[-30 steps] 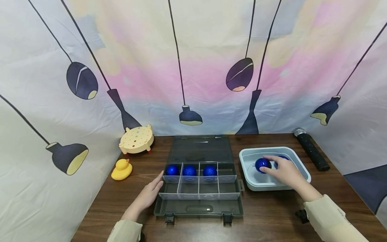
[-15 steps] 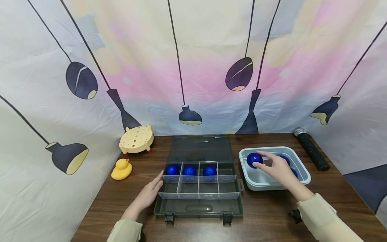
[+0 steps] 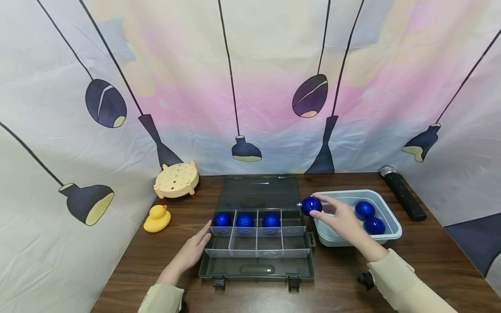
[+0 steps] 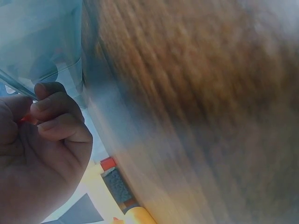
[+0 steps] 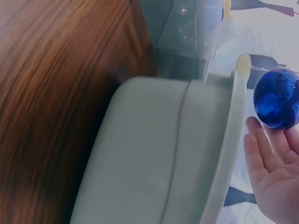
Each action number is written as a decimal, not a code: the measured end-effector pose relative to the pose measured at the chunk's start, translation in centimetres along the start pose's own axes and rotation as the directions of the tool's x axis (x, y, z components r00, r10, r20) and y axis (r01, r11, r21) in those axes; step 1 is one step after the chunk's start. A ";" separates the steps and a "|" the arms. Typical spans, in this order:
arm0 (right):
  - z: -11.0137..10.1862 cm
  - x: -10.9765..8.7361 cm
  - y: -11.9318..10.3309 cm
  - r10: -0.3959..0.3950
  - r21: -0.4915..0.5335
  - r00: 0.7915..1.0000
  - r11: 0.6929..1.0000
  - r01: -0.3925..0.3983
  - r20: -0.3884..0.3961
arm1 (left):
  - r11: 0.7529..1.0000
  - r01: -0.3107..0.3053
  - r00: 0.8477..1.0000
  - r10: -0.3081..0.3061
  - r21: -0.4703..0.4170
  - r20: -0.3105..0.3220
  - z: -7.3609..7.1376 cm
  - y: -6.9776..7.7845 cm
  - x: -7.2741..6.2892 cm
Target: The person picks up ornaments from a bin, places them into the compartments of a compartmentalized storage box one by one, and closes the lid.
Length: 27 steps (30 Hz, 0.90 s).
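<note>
A yellow duck (image 3: 157, 219) sits near a cream stool (image 3: 177, 180).

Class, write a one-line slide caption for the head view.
Left hand at the compartment box, right hand holding a blue ball near the pale tray.

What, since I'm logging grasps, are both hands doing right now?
Left hand: open, touching the divided box.
Right hand: closed, holding a blue ball.

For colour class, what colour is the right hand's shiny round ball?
The ball is blue, clearest in the right wrist view.
</note>
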State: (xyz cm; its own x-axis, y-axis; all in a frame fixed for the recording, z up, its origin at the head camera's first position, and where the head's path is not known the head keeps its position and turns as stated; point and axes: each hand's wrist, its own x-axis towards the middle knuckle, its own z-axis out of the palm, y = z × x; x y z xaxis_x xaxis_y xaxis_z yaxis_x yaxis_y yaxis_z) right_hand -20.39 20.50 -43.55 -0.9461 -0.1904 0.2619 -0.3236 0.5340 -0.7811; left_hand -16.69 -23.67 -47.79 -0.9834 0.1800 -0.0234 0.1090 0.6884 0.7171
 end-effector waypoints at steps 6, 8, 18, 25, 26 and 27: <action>1.2 0.5 -0.2 -0.060 0.027 0.998 0.998 0.059 0.024 | 1.000 0.010 1.000 -0.010 0.000 0.009 0.1 -0.1 0.2; 1.5 0.7 -0.3 -0.073 0.030 0.997 0.997 0.072 0.034 | 1.000 0.015 1.000 -0.015 0.002 0.011 0.1 -0.2 0.3; 3.6 1.4 -0.7 -0.077 -0.065 0.995 0.995 0.081 0.059 | 1.000 0.014 1.000 -0.014 0.000 0.010 0.0 -0.2 0.2; 5.0 1.4 -0.6 -0.079 -0.209 0.996 0.974 0.088 0.051 | 1.000 0.016 1.000 -0.016 -0.002 0.007 0.1 -0.3 0.2; 5.1 1.4 -0.6 -0.085 -0.221 0.995 0.971 0.095 0.051 | 1.000 0.016 1.000 -0.016 -0.003 0.007 0.1 -0.3 0.2; 5.2 1.4 -0.6 -0.095 -0.231 0.994 0.967 0.104 0.050 | 1.000 0.015 1.000 -0.015 0.000 0.007 0.1 -0.3 0.2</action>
State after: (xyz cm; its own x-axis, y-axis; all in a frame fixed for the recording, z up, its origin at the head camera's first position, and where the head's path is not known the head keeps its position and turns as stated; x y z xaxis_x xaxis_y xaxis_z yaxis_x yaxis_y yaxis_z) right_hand -21.47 15.63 -45.62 -0.9095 -0.2815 0.3059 -0.4136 0.6870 -0.5975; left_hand -16.92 -23.75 -48.04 -0.9838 0.1748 -0.0386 0.0947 0.6909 0.7167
